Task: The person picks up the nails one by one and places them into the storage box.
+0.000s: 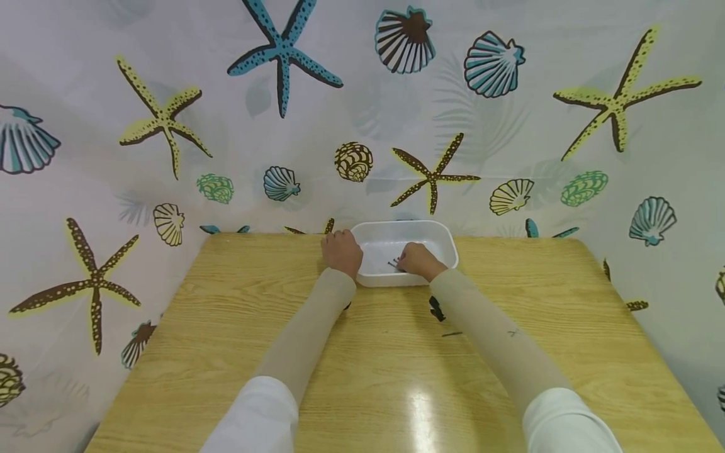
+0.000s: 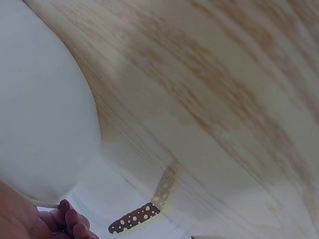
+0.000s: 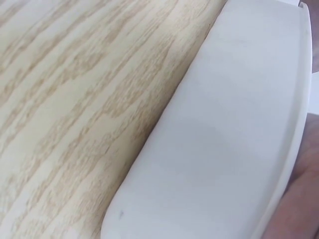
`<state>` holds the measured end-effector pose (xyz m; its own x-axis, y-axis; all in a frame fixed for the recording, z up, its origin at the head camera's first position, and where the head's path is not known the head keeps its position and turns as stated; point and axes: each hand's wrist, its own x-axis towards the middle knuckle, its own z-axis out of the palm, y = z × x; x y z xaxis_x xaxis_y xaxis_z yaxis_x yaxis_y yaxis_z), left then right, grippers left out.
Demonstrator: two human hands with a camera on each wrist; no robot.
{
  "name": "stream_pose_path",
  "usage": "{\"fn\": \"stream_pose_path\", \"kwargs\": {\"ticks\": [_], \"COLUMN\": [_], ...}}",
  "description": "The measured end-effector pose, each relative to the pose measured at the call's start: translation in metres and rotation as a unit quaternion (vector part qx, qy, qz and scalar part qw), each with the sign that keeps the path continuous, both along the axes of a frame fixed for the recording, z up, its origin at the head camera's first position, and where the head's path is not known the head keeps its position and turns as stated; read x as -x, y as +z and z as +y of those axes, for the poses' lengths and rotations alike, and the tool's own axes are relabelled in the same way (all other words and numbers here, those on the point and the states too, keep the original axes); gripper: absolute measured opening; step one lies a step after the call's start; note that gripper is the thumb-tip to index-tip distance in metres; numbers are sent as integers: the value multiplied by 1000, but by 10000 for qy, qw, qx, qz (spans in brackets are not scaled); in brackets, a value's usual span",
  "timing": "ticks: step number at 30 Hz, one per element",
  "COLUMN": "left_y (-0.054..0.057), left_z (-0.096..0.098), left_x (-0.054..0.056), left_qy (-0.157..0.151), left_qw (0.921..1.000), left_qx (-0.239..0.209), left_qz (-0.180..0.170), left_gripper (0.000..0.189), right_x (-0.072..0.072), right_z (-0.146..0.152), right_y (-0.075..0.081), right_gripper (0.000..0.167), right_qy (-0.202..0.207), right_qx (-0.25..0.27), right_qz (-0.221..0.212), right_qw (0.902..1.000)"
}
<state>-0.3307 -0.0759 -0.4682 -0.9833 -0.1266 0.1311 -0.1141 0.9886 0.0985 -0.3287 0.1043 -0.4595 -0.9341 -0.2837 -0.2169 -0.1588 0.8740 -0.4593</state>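
Note:
A white plastic tray [image 1: 374, 280] stands at the back edge of the wooden table. My left hand [image 1: 342, 251] grips the tray's left end; in the left wrist view, curled fingers [image 2: 75, 221] show under its rim. My right hand [image 1: 418, 259] reaches over the front rim into the tray, fingers bent downward. Several small dark nail-like pieces [image 1: 393, 263] stick out at its fingertips, seemingly pinched there, though they are too small to see clearly. In the right wrist view the tray's outer wall [image 3: 204, 129] hides most of that hand.
The wooden table [image 1: 260, 277] reaches back to a cloth [image 1: 317, 145] printed with starfish and shells. A thin dark line [image 1: 452, 334], a mark or a small stick, lies beside the right forearm. A black wrist piece [image 1: 436, 308] hangs under the right wrist.

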Motion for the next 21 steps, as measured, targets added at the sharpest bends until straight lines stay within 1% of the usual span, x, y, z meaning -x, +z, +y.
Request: {"fn": "stream_pose_path", "kwargs": {"ticks": [5, 8, 12, 21], "left_y": [-1, 1, 5, 4], "left_z": [0, 1, 1, 2], "left_x": [1, -2, -4, -3], "left_qy": [-2, -4, -14, 10], "left_qw": [10000, 9999, 9999, 10000], "left_qx": [-9, -11, 26, 9], "left_qz": [-57, -129, -112, -84], "left_gripper": [29, 29, 30, 30], "right_x": [0, -1, -4, -12], "right_z": [1, 3, 5, 23], "right_y": [0, 1, 5, 18], "right_gripper": [18, 18, 19, 22], "right_qy": [-5, -41, -68, 173], "right_qx": [-21, -7, 54, 123], "right_qz": [117, 127, 136, 745], "right_qw": [9999, 9999, 9999, 9970]}}
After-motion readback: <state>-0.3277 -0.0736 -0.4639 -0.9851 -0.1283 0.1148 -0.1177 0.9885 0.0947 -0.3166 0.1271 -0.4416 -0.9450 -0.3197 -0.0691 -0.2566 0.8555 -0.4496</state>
